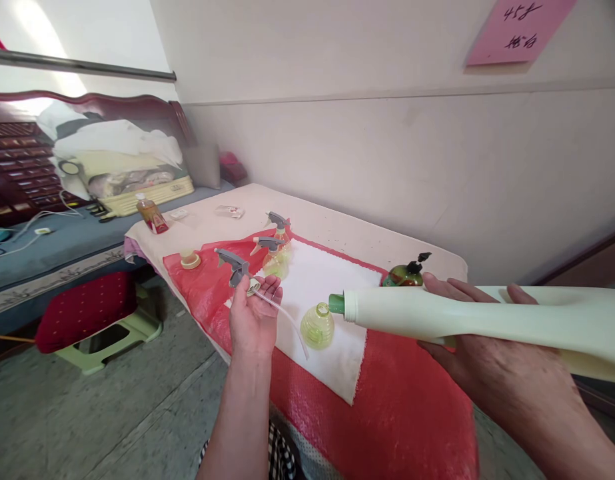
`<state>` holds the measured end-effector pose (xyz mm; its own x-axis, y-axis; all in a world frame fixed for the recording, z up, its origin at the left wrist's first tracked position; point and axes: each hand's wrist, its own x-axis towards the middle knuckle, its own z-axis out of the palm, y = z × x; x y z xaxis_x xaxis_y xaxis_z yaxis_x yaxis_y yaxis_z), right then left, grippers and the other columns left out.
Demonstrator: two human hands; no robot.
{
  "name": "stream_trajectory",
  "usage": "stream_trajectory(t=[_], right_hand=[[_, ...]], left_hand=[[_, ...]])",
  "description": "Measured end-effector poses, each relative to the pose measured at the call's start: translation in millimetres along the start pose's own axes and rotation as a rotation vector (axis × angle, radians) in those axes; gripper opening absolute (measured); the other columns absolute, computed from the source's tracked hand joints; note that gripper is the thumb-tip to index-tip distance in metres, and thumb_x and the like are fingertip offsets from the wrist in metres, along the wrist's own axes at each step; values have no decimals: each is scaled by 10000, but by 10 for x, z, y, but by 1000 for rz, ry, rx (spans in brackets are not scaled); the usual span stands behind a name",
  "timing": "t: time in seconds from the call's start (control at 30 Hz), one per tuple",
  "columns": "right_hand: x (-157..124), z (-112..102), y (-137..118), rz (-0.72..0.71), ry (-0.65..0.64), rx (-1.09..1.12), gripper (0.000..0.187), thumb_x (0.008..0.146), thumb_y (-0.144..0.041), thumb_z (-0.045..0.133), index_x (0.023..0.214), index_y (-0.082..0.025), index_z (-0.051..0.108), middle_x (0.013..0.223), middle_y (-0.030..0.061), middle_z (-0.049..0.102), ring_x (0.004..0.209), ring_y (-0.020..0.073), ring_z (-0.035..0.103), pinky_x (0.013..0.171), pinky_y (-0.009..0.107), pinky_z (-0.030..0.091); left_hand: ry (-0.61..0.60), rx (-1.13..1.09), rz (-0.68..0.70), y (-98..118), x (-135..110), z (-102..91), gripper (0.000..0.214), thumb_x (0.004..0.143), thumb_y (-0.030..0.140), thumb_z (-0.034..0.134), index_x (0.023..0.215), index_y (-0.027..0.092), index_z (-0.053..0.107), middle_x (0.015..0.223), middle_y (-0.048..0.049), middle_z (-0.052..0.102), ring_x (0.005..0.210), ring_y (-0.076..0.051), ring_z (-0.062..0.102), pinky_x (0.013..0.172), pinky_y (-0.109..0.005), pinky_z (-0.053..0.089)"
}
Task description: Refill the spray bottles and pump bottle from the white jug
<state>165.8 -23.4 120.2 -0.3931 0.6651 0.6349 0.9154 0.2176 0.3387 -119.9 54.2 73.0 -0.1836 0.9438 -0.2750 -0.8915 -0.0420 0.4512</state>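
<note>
My left hand (254, 323) is closed on a grey trigger spray head (234, 267), whose clear dip tube hangs down to the right. Fingers of my right hand (502, 367) wrap round a large pale green bottle (407, 312) tipped on its side. Its green spout (336, 304) points left, at the open mouth of a round, see-through yellow-green bottle (318, 330). That small bottle stands upright on a white cloth (332, 273); whether the spout touches its rim, I cannot tell. Beyond my left hand stand two more spray bottles (276, 262) with grey triggers.
A red covering (397, 400) lies under the cloth. Behind the large bottle is a dark green pump bottle (403, 275). A cream cap (190, 259) sits at the left, with a drink bottle (151, 215) farther back. A stool (97, 313) stands beside the table.
</note>
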Motion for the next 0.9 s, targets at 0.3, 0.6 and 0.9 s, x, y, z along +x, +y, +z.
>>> stream_trajectory(t=[0.3, 0.6, 0.9], right_hand=[[9, -17, 2, 24, -33, 18, 415, 981, -322, 382, 1335, -140, 503, 1250, 93, 597, 1130, 289, 570, 1119, 561, 231], [18, -34, -1, 22, -61, 23, 383, 978, -311, 366, 1300, -195, 539, 1291, 78, 571, 1165, 295, 548, 1107, 588, 230], [24, -49, 0, 6, -4, -4, 401, 972, -295, 393, 1325, -142, 504, 1229, 98, 609, 1105, 280, 584, 1120, 552, 241]], left_hand=[[7, -6, -8, -5, -25, 27, 237, 834, 360, 593, 740, 143, 594, 810, -84, 662, 814, -171, 655, 773, -287, 511], [11, -8, -15, -2, -20, 35, 235, 842, 355, 586, 743, 142, 597, 810, -82, 660, 816, -167, 654, 781, -286, 510], [5, -8, -20, -3, -25, 24, 225, 834, 358, 596, 755, 147, 601, 815, -80, 664, 824, -171, 658, 777, -291, 515]])
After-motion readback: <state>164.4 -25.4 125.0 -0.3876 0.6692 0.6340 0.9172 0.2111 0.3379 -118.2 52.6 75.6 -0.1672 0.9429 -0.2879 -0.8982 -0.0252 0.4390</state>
